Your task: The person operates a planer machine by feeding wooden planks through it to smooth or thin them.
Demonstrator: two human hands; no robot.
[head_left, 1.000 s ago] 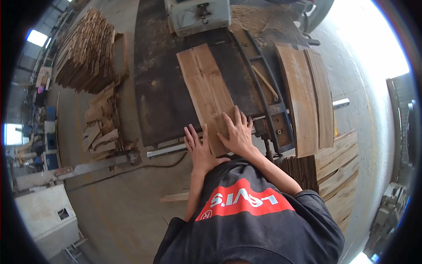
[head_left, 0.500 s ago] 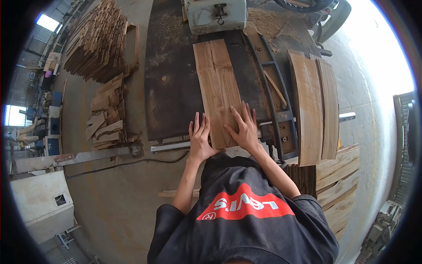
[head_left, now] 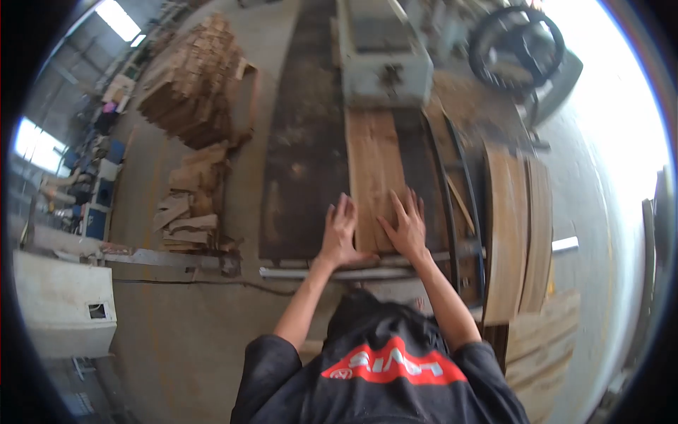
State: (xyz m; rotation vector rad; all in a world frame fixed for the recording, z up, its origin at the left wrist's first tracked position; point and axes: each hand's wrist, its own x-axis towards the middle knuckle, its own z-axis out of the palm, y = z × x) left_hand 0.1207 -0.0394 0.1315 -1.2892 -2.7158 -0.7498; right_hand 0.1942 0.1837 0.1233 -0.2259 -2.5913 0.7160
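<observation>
A long brown wooden board (head_left: 376,159) lies flat on the dark machine table (head_left: 300,191), its far end reaching the pale machine housing (head_left: 388,81). Along the board's left edge, near its close end, rests my left hand (head_left: 340,233), fingers stretched forward and thumb across the near end. My right hand (head_left: 407,227) is spread over the board's right side, its fingers pointing away from me. Neither hand is wrapped round anything. The far end of the board is hidden at the housing.
Right of the table, two long boards (head_left: 505,233) lie side by side beyond a dark metal frame (head_left: 452,169). A black handwheel (head_left: 515,48) stands at the back right. Stacked wood pieces (head_left: 194,92) and offcuts (head_left: 191,205) are on the left.
The board has slid forward to the housing and straightened, with both hands moving along with it. My arms reach further out, and the camera view has shifted.
</observation>
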